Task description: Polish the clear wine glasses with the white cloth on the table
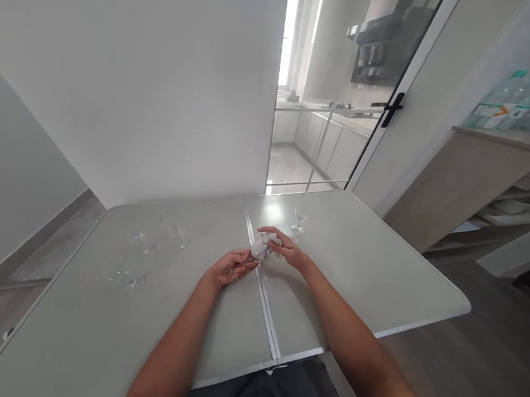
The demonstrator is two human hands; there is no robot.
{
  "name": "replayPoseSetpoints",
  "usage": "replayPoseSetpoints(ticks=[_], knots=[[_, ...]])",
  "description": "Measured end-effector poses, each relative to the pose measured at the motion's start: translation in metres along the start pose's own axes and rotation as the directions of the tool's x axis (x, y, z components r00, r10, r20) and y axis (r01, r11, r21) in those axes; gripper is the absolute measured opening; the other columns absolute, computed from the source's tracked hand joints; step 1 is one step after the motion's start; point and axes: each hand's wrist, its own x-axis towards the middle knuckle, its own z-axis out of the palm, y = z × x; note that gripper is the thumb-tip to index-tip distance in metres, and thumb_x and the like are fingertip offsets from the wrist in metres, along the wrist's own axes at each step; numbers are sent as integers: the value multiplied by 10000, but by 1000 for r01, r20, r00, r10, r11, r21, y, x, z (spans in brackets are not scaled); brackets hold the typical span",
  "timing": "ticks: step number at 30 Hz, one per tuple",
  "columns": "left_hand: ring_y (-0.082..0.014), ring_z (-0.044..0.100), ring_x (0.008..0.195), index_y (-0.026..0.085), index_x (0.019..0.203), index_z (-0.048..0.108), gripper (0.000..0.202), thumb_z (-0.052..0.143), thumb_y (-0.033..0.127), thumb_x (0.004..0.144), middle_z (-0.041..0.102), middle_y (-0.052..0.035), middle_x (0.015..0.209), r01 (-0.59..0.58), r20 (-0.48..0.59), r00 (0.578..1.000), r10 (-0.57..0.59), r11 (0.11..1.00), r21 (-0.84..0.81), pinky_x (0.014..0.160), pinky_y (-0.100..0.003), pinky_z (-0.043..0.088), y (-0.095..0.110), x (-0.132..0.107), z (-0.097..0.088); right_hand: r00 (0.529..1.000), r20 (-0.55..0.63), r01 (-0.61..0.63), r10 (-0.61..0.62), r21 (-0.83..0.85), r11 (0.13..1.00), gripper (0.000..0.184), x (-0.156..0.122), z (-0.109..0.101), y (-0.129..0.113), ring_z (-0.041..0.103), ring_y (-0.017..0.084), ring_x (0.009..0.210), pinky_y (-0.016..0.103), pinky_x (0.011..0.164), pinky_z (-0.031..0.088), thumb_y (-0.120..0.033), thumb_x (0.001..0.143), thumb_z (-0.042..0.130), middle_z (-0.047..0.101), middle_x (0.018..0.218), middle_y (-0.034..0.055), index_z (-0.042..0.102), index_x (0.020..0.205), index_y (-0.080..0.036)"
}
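Above the middle of the table, my left hand [233, 267] is closed around the stem and foot of a clear stemmed glass [248, 262]. My right hand [288, 248] grips a white patterned cloth [263, 246], which is pressed on the bowl end of that glass and hides most of it. Just beyond my right hand, another stemmed glass [298, 221] stands upright on the table. Farther off on the left half are several more clear glasses, among them one glass [175, 236] near the back and another glass [131, 283] closer to me; their outlines are faint.
The pale table [206, 340] has a metal seam [267, 317] down its middle. A white wall [155, 95] rises behind it, beside a glass-paned door [322, 84] with a black handle [394, 109]. Water bottles [504, 103] stand on a shelf unit [470, 174] at the right.
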Motion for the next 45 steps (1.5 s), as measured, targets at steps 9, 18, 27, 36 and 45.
replayPoseSetpoints(ticks=[9, 18, 27, 36, 45], knots=[[-103, 502, 436, 158, 1273, 665, 611, 821, 422, 745, 714, -45, 725, -213, -227, 876, 425, 764, 609, 469, -225, 390, 0, 5, 19, 970, -221, -97, 101, 30, 995, 424, 13, -2, 12, 478, 147, 648, 253, 606, 412, -505, 885, 625, 529, 753, -21, 644, 1208, -231], [-177, 567, 617, 262, 928, 775, 224, 829, 312, 716, 702, -36, 734, -120, -251, 655, 713, 427, 896, 617, -250, 352, 2, 5, 26, 950, -310, 14, -36, -76, 997, 427, 12, 11, 12, 484, 158, 691, 274, 663, 451, -482, 925, 593, 518, 785, -17, 597, 1291, -262], [-91, 349, 446, 163, 805, 612, 451, 601, 607, 882, 416, 39, 575, 8, -25, 1000, 0, 948, 317, 499, -264, 327, 4, 0, 33, 971, -232, 76, -59, 67, 995, 517, -3, -4, -6, 629, 228, 897, 356, 813, 513, -503, 916, 600, 654, 982, 55, 583, 1368, -253], [-206, 613, 691, 197, 876, 685, 332, 568, 503, 934, 640, -43, 690, 231, -240, 721, 650, 102, 968, 621, -282, 326, -6, 10, 27, 802, -580, 151, -139, -29, 988, 485, 11, -3, 20, 560, 141, 772, 262, 747, 501, -469, 960, 582, 570, 891, -8, 522, 1405, -287], [-250, 680, 792, 217, 937, 742, 172, 614, 333, 930, 752, -94, 856, 411, -190, 670, 718, -145, 900, 617, -303, 320, -14, 16, 20, 872, 190, 441, -451, -705, 556, 455, 10, 0, 23, 542, 271, 1333, 538, 1227, 275, -242, 936, 537, 637, 1366, 103, 555, 1390, -239]])
